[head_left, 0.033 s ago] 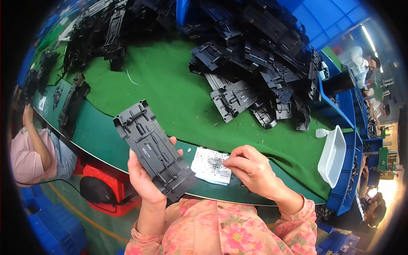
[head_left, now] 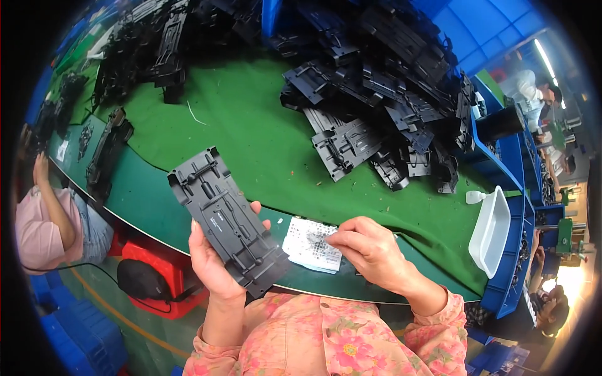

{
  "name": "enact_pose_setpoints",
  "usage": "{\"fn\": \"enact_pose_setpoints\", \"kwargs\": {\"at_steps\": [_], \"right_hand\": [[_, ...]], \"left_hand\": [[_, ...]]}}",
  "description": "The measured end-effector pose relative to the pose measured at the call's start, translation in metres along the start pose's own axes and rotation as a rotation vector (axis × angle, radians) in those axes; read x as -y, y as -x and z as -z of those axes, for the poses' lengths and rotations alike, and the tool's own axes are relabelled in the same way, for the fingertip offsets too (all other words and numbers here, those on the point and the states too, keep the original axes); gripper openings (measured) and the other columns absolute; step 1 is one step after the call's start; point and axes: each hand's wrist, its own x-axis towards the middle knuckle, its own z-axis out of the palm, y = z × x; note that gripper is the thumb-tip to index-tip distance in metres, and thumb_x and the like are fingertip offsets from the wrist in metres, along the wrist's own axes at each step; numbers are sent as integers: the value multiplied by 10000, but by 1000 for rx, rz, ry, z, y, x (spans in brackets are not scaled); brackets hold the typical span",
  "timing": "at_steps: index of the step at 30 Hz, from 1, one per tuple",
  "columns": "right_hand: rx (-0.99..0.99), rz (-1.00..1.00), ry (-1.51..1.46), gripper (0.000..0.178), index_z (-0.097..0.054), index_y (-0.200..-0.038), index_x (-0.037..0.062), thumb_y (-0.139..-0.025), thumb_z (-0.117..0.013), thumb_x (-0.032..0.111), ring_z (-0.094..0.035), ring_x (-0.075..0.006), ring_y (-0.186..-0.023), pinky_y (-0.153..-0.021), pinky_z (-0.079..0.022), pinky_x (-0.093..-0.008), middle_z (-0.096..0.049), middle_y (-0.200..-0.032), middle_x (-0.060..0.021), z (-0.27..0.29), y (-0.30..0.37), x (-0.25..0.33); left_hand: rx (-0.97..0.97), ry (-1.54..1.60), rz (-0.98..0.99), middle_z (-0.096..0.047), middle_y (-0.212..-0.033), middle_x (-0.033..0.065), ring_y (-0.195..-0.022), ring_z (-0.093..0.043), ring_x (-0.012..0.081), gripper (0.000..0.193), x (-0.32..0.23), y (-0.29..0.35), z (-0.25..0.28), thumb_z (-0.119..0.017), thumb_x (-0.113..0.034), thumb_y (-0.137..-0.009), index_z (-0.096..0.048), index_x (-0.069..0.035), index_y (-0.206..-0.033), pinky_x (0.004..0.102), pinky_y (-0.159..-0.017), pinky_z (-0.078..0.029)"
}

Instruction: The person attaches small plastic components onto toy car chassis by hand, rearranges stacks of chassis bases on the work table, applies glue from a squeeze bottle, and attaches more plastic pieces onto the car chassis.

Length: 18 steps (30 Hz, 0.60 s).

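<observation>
A long black moulded plastic tray-like part [head_left: 229, 219], with ribs and raised details on its face, lies tilted in my left hand [head_left: 212, 268]. The thumb is along its left edge and fingertips show past the right edge. My right hand [head_left: 379, 254] is over a white printed sheet [head_left: 296, 245] at the table's near edge, with thumb and forefinger pinched together. Beside those fingertips, small dark specks or tiny parts [head_left: 316, 240] are spread on the sheet. Whatever the pinch holds is too small to make out.
Many similar black parts [head_left: 376, 94] are heaped at the far right on a green cloth [head_left: 244, 131]. At the right are a white tray [head_left: 491, 232] and blue bins [head_left: 509, 250]. A person in a pink top [head_left: 47, 225] sits at the left near a red stool [head_left: 157, 263].
My right fingertips have shifted very slightly left over the sheet. My left hand keeps the black part in the same place.
</observation>
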Motion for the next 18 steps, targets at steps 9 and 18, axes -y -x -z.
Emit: {"fn": "enact_pose_setpoints", "kwargs": {"at_steps": [9,18], "right_hand": [[34,272,338,279,-595,-955,-7,-680,-628,-35,-580,-250,-760,-662,-491,-342,-587,-873,-107,-17,-6,-8],[159,286,402,267,-595,-931,-4,-665,-577,3,-552,-247,-782,-696,-479,-341,-562,-888,-105,-13,-4,-3]], "left_hand": [[-66,6,-18,-519,-1245,142,-1124,-526,342,501,0,-2,-3,-320,-403,-962,-430,-66,-1315,511,-864,-490],[-71,12,-11,-524,-1233,152,-1112,-535,346,497,-2,-3,-3,-323,-396,-961,-437,-58,-1307,511,-850,-499]]}}
